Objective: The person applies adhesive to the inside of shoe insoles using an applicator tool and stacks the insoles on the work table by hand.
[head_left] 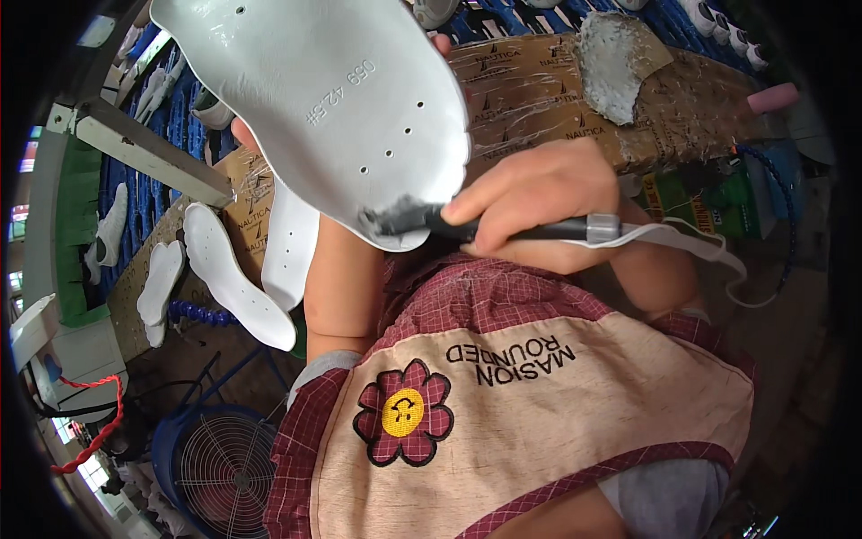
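A large white shoe sole (314, 99) fills the upper middle, held up and tilted, its face with several small holes turned to me. Behind it my left hand (242, 134) is mostly hidden; fingertips show at both edges, gripping it. My right hand (539, 198) is closed round the black handle of a brush (548, 231). Dark bristles at the brush's left end touch the sole's lower edge, where a grey, wet-looking smear shows. From the handle's metal end, a white strap or tube (669, 235) trails off to the right.
White soles (238, 278) lie on the cardboard-covered bench (516, 76) at left. A crusted, grey-smeared sheet (620, 67) rests at its upper right. Blue racks (184, 126) hold shoes behind. A blue fan (229, 467) stands at lower left, a pale frame bar (148, 148) above.
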### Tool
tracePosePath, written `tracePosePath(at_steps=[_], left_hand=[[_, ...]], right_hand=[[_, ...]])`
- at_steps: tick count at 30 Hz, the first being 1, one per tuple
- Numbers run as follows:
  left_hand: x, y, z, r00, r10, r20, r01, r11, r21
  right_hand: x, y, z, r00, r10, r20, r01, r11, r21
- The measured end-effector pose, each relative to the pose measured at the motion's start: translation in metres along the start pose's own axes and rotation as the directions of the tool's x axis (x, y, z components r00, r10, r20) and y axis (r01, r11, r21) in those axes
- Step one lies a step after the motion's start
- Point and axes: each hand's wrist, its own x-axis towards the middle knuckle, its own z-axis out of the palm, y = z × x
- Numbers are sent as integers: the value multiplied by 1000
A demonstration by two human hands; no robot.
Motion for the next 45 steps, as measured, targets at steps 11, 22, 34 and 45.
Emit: tracePosePath(at_steps=[11, 22, 34, 45], left_hand=[[2, 22, -11, 992, -60, -115, 82, 975, 205], [-22, 57, -64, 982, 52, -183, -23, 987, 156], [21, 11, 13, 962, 2, -274, 101, 927, 362], [30, -1, 48, 786, 337, -519, 427, 312, 849]], right_hand=[[29, 9, -46, 945, 294, 143, -318, 927, 197], [45, 3, -64, 843, 470, 262, -538, 730, 422], [45, 22, -78, 883, 452, 125, -468, 831, 300], [46, 14, -87, 899, 375, 225, -424, 874, 237]])
